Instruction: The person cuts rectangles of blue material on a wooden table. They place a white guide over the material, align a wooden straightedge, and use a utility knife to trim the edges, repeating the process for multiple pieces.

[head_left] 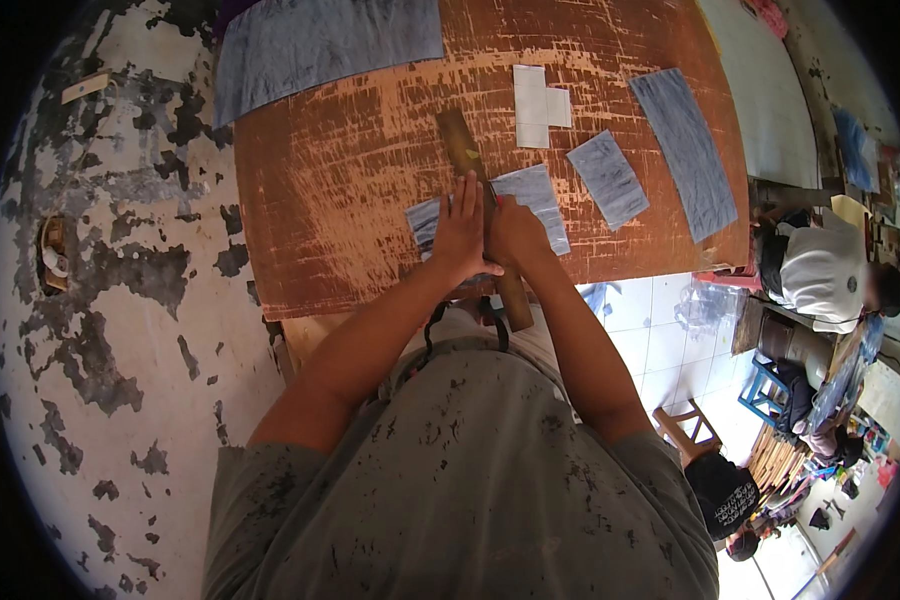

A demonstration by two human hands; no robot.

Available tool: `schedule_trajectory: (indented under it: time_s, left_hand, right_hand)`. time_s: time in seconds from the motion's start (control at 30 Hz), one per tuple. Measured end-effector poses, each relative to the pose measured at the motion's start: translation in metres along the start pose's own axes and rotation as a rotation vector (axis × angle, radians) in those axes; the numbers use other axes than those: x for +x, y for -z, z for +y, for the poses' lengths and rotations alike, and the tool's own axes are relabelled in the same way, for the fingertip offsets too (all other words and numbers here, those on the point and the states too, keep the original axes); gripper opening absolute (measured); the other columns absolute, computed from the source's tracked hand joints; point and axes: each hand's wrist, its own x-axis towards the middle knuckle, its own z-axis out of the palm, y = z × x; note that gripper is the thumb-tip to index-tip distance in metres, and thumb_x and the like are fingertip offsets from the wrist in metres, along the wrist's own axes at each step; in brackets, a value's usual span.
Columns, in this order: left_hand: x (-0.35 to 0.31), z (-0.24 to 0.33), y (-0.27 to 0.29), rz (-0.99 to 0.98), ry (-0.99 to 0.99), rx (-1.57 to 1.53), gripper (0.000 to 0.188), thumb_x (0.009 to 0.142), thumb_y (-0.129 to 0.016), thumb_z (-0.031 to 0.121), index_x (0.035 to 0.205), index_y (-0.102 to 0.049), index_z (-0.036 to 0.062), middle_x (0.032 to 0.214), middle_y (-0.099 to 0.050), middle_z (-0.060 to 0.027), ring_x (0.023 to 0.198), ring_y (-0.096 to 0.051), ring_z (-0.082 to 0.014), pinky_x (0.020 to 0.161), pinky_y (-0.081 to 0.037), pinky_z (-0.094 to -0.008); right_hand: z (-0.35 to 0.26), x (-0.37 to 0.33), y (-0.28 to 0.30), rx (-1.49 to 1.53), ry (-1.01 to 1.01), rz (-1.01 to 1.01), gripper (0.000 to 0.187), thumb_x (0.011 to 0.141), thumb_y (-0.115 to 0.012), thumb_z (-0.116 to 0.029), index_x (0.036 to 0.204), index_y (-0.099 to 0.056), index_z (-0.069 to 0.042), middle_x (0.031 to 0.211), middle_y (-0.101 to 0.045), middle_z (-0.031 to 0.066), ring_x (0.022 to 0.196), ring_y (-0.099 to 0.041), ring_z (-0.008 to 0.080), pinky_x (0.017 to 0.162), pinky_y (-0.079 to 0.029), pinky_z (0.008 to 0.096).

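A long brownish straightedge (457,139) lies aslant over a grey streaked sheet (536,191) on the worn brown board (350,200). My left hand (460,230) presses flat on the straightedge, fingers stretched out and thumb spread to the side. Along its right edge my right hand (519,232) is closed around a small red knife-like tool (498,200), mostly hidden by the fingers. The sheet shows on both sides of the straightedge. Right of my hands lie a smaller grey piece (608,179) and a long grey strip (684,153).
A white cross-like paper piece (532,106) lies farther back, and a large grey sheet (330,50) covers the far left corner. Peeling wall (120,330) runs along the left. At right are a person in a white shirt (820,270), stools (687,425) and other people.
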Motion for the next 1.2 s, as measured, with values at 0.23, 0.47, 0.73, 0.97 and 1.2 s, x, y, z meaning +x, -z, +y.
schedule_trajectory:
  time_s: [0.23,0.47,0.73,0.97,1.2]
  left_hand:
    - [0.002,-0.002,-0.002,-0.024,0.012,0.055,0.168,0.051,-0.087,0.086,0.167,-0.014,-0.0125,0.177,-0.004,-0.0317,0.166,-0.010,-0.0444,0.130,-0.019,-0.0609]
    - [0.003,-0.002,0.003,-0.102,0.032,0.083,0.166,0.057,-0.083,0.089,0.169,-0.009,-0.0101,0.179,0.000,-0.0285,0.167,-0.005,-0.0419,0.131,-0.016,-0.0618]
    - [0.002,0.000,0.010,-0.106,0.041,0.072,0.168,0.055,-0.086,0.086,0.168,-0.008,-0.0107,0.179,0.000,-0.0273,0.167,-0.005,-0.0415,0.131,-0.014,-0.0623]
    - [0.000,-0.001,0.008,-0.072,0.023,0.039,0.170,0.052,-0.088,0.084,0.168,-0.009,-0.0123,0.178,0.000,-0.0296,0.166,-0.007,-0.0434,0.131,-0.015,-0.0620]
    - [0.001,-0.002,0.002,-0.058,0.013,0.012,0.170,0.052,-0.089,0.084,0.167,-0.009,-0.0131,0.178,0.000,-0.0309,0.166,-0.007,-0.0445,0.130,-0.018,-0.0630]
  right_hand:
    - [0.025,-0.054,-0.001,-0.273,0.216,-0.198,0.039,0.100,-0.064,-0.024,0.124,-0.058,0.006,0.110,-0.073,0.0312,0.103,-0.075,0.0481,0.088,-0.060,0.0548]
    - [0.041,-0.116,-0.007,-0.203,0.042,-0.242,0.046,0.096,-0.072,-0.027,0.129,-0.056,0.002,0.108,-0.072,0.0308,0.102,-0.074,0.0487,0.084,-0.061,0.0561]
    - [0.043,-0.138,-0.004,0.027,-0.209,-0.163,0.038,0.106,-0.055,-0.030,0.116,-0.058,0.006,0.102,-0.073,0.0371,0.099,-0.073,0.0534,0.085,-0.057,0.0612]
    - [0.050,-0.132,0.007,-0.067,-0.100,-0.191,0.035,0.107,-0.053,-0.030,0.115,-0.060,0.004,0.101,-0.073,0.0367,0.098,-0.073,0.0529,0.087,-0.056,0.0615]
    - [-0.006,-0.033,0.023,-0.013,0.040,0.054,0.040,0.109,-0.049,-0.034,0.120,-0.060,0.003,0.099,-0.074,0.0342,0.097,-0.073,0.0515,0.087,-0.058,0.0602]
